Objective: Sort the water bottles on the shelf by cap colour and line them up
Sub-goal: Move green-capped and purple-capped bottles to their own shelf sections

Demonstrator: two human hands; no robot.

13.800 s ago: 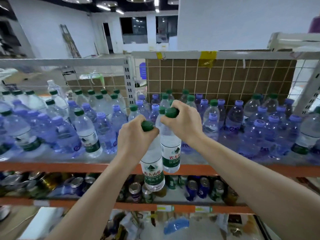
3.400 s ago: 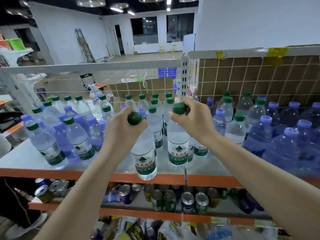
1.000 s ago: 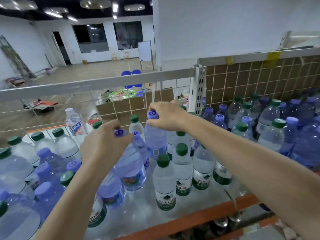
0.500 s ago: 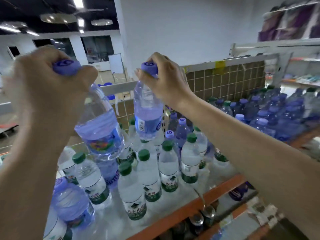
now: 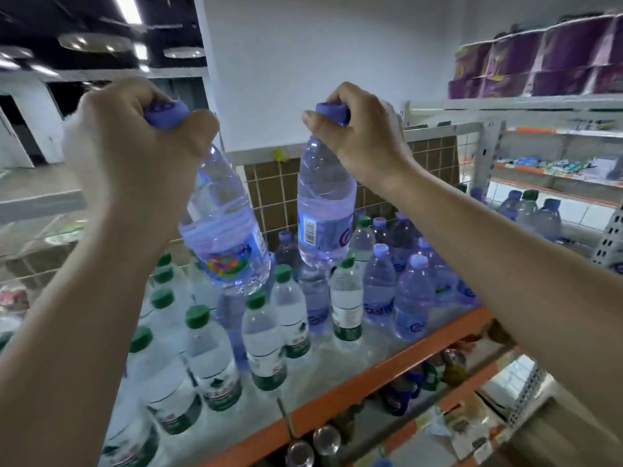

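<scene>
My left hand grips a purple-capped water bottle by its neck, lifted high and tilted above the shelf. My right hand holds a second purple-capped bottle by the cap, hanging almost upright. Beneath them, several green-capped bottles stand at the left and middle of the white shelf. Several purple-capped bottles crowd the right part, with a few green caps mixed in.
The shelf's orange front rail runs diagonally; cans lie on the level below. A brown tiled wire back panel closes the rear. More bottles stand on a neighbouring rack at right, with purple packs on top.
Both hands took purple-capped bottles from among the green ones, lifted them clear of the shelf, and carried them to the right. The view has swung rightward.
</scene>
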